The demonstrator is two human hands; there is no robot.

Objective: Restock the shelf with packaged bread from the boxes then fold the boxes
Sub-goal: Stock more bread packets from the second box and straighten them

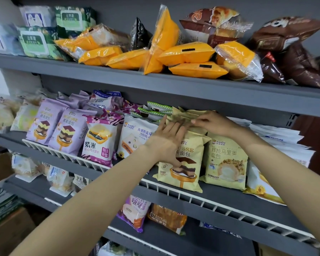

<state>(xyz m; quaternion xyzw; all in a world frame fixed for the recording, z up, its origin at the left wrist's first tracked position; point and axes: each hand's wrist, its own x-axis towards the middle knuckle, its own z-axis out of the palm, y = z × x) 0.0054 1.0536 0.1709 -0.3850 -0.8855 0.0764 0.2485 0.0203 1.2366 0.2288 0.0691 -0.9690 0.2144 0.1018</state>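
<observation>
Two bare hands work at the middle shelf [174,198] of a grey rack. Left hand [169,137] lies flat with its fingers straight and spread, pressing on the front of a yellow mousse bread pack [183,163] that stands upright at the shelf's front, behind the white wire rail [174,190]. Right hand [211,122] reaches in just behind it, its grip pressed together: thumb and fingertips pinch the crinkled top edge of an olive-yellow pack [185,115] that sits in the row behind the front one. Both hands almost meet over that top edge.

Just to the right of the mousse pack stands a yellow walnut bread pack [227,161], touching it, and beyond that lie white packs [277,143] tilted backward. To the left stand a white sandwich pack [135,139], a magenta-and-white pack [99,139] and two lilac mousse packs [61,130], all upright in rows.

On the upper shelf [155,80] lies a loose heap of orange packs [188,54], with brown packs [292,50] on the right and green packs [35,41] on the left. On the lower shelf lie more packs, a purple one [133,213] among them. A cardboard box [9,231] sits at the lower left corner.
</observation>
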